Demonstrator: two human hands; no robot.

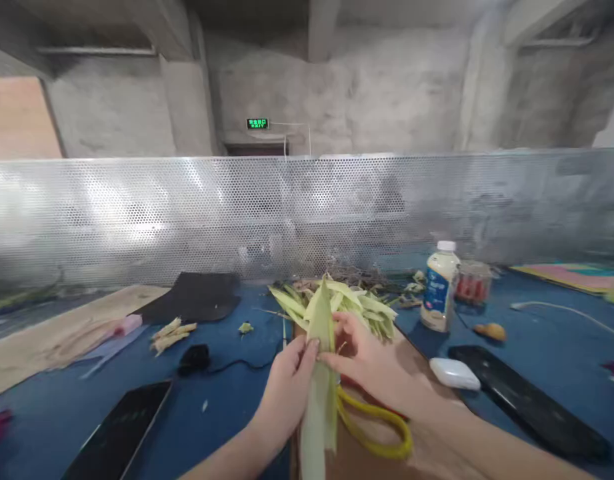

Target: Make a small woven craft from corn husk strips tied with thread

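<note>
Upright between both hands stands a long pale-green corn husk [320,320], pointed at the top and hanging toward me below. My left hand [289,380] is closed on its left side, the thumb lying across the front. From the right, my right hand [361,357] pinches the husk's edge with thumb and fingers. A heap of corn husks [371,307] lies just behind the hands. Under my right wrist rest scissors with a yellow handle [387,450], their other end mostly hidden. A brown board [359,460] lies beneath.
On the blue table, a black phone [119,433], a black cord [241,363] and black sheet [194,297] lie left. At right are a labelled bottle [439,290], a white case [455,373] and a long black case [529,400]. A perforated metal screen [337,220] stands behind.
</note>
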